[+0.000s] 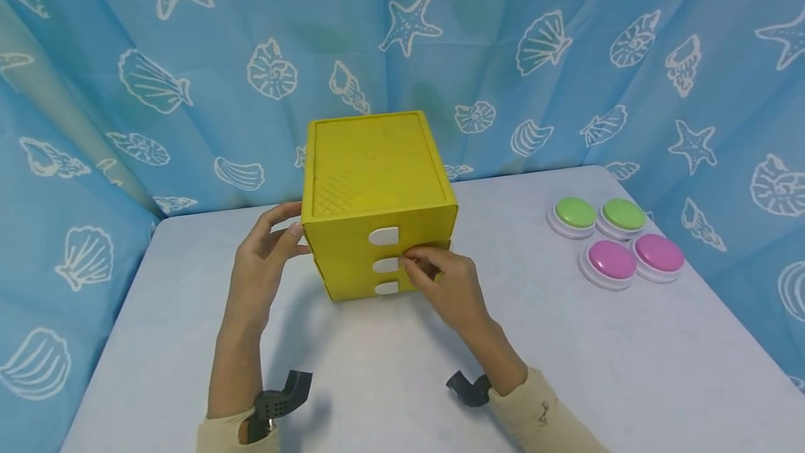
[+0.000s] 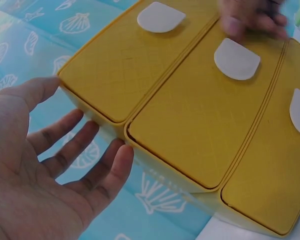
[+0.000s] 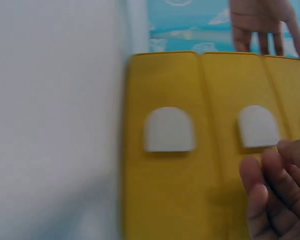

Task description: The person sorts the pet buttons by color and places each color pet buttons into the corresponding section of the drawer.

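Drawers (image 1: 379,168) stand beside loose-fingered left hand (image 1: 261,250), behind right hand (image 1: 449,284) at middle handle (image 1: 385,265), its grip unclear.

I see the three-drawer cabinet (image 1: 377,166) standing on the table (image 1: 189,313), the curtain (image 1: 352,33) behind it. To its right, as I view it, sit four push buttons (image 1: 607,259); the left hand (image 1: 258,250) is at its left side, the right hand (image 1: 449,282) before its front.

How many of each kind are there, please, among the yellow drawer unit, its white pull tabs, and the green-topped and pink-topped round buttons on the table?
Yellow drawer unit: 1
White pull tabs: 3
Green-topped buttons: 2
Pink-topped buttons: 2
Total: 8
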A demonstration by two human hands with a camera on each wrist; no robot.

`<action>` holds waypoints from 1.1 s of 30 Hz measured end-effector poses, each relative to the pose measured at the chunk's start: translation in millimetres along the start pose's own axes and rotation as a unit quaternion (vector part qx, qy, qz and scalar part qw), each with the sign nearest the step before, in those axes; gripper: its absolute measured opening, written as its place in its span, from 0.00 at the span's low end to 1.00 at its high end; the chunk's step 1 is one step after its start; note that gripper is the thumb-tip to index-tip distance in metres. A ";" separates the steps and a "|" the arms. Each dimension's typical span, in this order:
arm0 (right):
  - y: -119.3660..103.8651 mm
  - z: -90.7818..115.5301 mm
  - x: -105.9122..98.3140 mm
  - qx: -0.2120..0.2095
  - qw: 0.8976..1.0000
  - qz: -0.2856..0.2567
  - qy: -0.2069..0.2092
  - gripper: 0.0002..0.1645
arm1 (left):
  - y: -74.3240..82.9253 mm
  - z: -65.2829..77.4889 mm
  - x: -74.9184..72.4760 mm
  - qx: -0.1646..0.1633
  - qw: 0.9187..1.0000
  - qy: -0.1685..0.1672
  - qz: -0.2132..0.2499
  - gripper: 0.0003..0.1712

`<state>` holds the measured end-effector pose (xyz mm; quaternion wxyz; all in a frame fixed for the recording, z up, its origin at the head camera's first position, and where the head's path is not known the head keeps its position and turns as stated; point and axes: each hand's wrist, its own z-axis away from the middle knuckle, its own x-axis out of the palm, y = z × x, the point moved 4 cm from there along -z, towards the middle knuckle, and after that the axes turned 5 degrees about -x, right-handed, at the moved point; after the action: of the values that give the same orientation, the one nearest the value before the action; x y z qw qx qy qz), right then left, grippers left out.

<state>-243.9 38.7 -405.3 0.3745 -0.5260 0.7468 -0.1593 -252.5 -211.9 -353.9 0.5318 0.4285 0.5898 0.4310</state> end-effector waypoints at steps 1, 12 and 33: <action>2.4 3.3 2.1 0.005 1.000 -0.007 -0.010 0.05 | 0.4 0.4 -0.3 0.003 1.000 0.000 0.001 0.25; -23.1 10.7 7.4 -0.010 0.998 -0.050 0.042 0.05 | 3.9 2.6 2.7 0.006 1.000 -0.002 0.006 0.24; -12.8 30.8 11.0 -0.048 0.995 -0.063 0.062 0.07 | 3.1 4.0 2.9 0.013 1.000 0.000 0.001 0.24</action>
<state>-214.8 28.4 -422.1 0.2908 -0.5786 0.7408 -0.1786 -248.5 -208.1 -351.9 0.5254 0.4359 0.5951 0.4241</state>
